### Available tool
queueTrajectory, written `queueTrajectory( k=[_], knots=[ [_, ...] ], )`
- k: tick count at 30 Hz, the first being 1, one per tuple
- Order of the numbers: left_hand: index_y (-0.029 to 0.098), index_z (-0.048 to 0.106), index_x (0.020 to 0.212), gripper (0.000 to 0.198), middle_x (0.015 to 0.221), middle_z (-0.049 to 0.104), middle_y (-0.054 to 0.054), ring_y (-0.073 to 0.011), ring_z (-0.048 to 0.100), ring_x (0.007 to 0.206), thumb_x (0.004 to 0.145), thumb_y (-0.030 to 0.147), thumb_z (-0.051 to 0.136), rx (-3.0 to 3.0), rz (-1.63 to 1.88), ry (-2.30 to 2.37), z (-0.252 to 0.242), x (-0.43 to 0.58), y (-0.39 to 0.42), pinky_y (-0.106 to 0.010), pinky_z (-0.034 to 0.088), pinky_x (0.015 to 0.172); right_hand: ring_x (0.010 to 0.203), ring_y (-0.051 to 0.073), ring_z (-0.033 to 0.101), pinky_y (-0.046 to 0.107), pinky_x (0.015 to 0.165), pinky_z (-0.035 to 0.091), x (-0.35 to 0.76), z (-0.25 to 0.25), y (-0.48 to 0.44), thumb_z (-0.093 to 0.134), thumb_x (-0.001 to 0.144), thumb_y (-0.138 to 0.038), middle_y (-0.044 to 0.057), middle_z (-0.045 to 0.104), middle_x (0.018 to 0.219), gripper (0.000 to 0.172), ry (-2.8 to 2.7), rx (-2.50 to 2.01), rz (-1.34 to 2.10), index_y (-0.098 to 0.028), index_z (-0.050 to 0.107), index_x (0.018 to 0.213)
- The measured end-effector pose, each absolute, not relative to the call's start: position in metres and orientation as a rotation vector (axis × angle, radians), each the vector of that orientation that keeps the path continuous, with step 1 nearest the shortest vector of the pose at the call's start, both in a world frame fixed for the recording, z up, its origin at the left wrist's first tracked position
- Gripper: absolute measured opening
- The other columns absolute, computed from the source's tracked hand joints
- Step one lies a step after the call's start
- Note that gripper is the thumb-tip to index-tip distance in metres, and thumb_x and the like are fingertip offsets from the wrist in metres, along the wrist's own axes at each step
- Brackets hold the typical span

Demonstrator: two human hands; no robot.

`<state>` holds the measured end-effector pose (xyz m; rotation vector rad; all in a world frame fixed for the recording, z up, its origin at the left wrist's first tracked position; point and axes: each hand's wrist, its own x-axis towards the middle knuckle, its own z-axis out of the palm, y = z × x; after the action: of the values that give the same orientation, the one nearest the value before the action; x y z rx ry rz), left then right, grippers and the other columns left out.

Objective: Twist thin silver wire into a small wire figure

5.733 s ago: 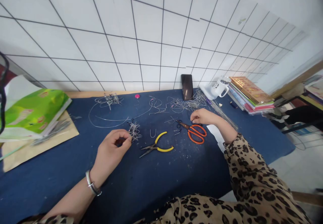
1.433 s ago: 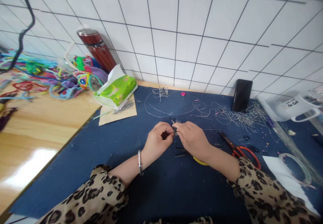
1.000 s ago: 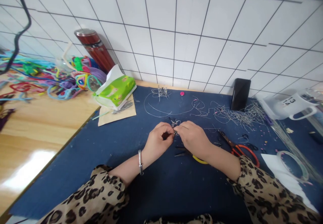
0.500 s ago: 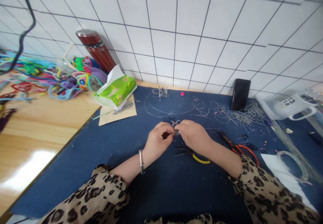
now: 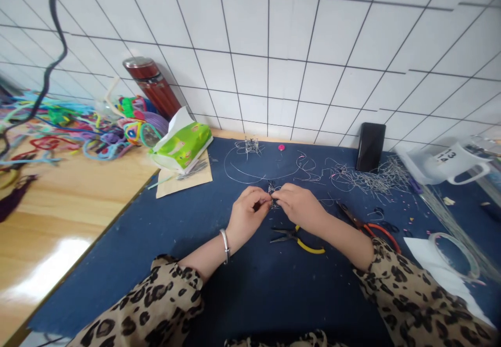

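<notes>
My left hand (image 5: pixel 249 212) and my right hand (image 5: pixel 299 206) meet over the middle of the dark blue mat (image 5: pixel 250 289). Between their fingertips is a small piece of twisted wire (image 5: pixel 272 187), dark and silvery, partly hidden by the fingers. Both hands are closed in a pinch on it. Just below them lie yellow-handled pliers (image 5: pixel 299 240), jaws pointing left. Under my right forearm rests a pair of orange-handled scissors (image 5: pixel 366 226). Behind the hands a small wire frame (image 5: pixel 251 146) and a pink round piece (image 5: pixel 281 147) sit near the wall.
A tissue pack (image 5: pixel 183 146) lies on brown paper at the left, near a red thermos (image 5: pixel 154 88) and coloured pipe cleaners (image 5: pixel 105 141). Toward the right are a phone (image 5: pixel 370 147) against the wall, tangled wire (image 5: pixel 356 180), a white measuring cup (image 5: pixel 457 160) and a tape roll (image 5: pixel 454 255).
The view has shifted slightly. My hands stay together at the wire piece, with only small finger movements; the right fingers have drawn up a little.
</notes>
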<state>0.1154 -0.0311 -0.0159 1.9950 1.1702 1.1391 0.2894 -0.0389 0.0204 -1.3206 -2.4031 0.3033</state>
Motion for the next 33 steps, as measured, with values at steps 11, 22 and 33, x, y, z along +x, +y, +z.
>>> queueTrajectory(
  k=[11,22,33],
  knots=[
    [0.021,0.067,0.085,0.012,0.088,0.06,-0.004,-0.0152,0.057,0.083,0.08,0.016,0.057,2.111,1.127,1.15,-0.015,0.114,-0.031,-0.03,0.049,0.076,0.086,0.014,0.055,0.024,0.075,0.04,0.294,0.019,-0.036,0.048,0.086,-0.012,0.004,0.058,0.09,0.017,-2.371,-1.351,0.414,-0.019,0.06,0.096],
    [0.019,0.062,0.079,0.01,0.081,0.06,-0.002,-0.0128,0.056,0.076,0.08,0.012,0.055,2.165,1.07,1.136,-0.013,0.12,-0.028,-0.026,0.046,0.071,0.085,0.015,0.053,0.024,0.074,0.038,0.297,0.019,-0.037,0.049,0.084,-0.01,0.004,0.057,0.087,0.019,-2.351,-1.349,0.512,-0.02,0.062,0.095],
    [0.018,0.061,0.083,0.007,0.08,0.06,-0.002,-0.012,0.056,0.071,0.078,0.017,0.057,1.834,1.035,1.08,-0.02,0.115,-0.027,-0.025,0.047,0.066,0.079,0.013,0.054,0.023,0.071,0.038,0.3,0.02,-0.035,0.053,0.079,-0.007,0.002,0.057,0.085,0.016,-2.266,-1.307,0.631,-0.018,0.06,0.088]
  ],
)
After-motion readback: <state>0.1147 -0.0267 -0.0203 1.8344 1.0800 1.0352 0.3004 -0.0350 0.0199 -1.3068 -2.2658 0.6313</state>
